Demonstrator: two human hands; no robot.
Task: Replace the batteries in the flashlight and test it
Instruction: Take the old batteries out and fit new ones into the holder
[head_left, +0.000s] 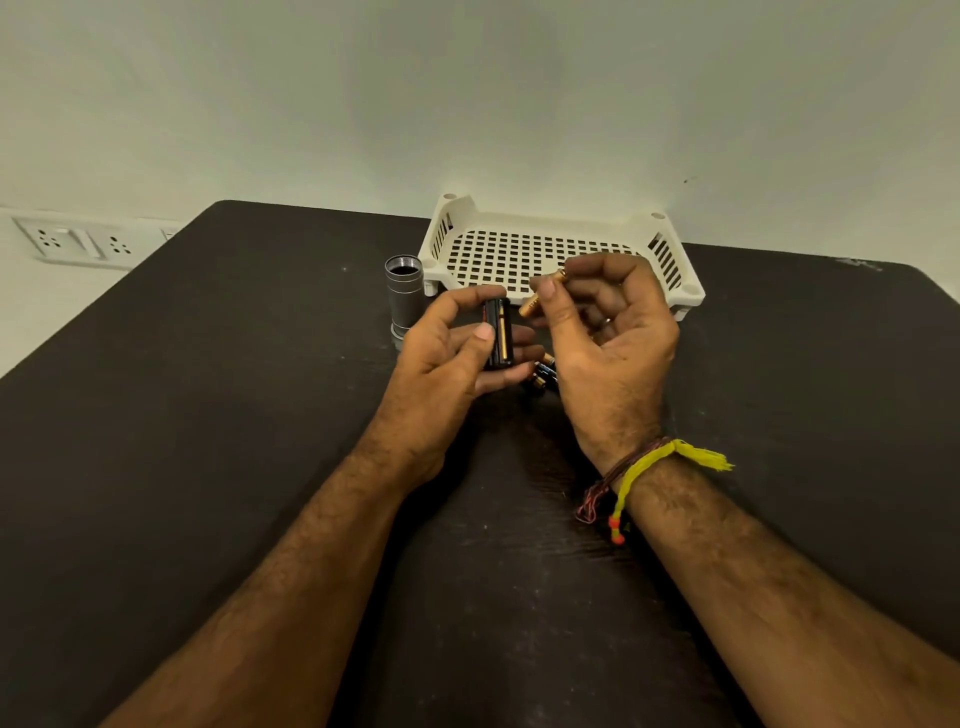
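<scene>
My left hand (447, 353) grips a black battery holder (498, 335) upright, with at least one battery seated in it. Just to its right, my right hand (602, 332) pinches a copper-coloured battery (540, 296) between thumb and fingers, tilted above the holder. The silver flashlight body (404, 296) stands on end on the dark table (234, 415), open threaded end up, left of my left hand. Loose batteries (543, 371) lie on the table, partly hidden between my hands.
A white perforated plastic tray (545, 249) sits at the table's back edge against the wall, right behind my hands. Wall sockets (78, 241) are at the far left. Threads are tied around my right wrist.
</scene>
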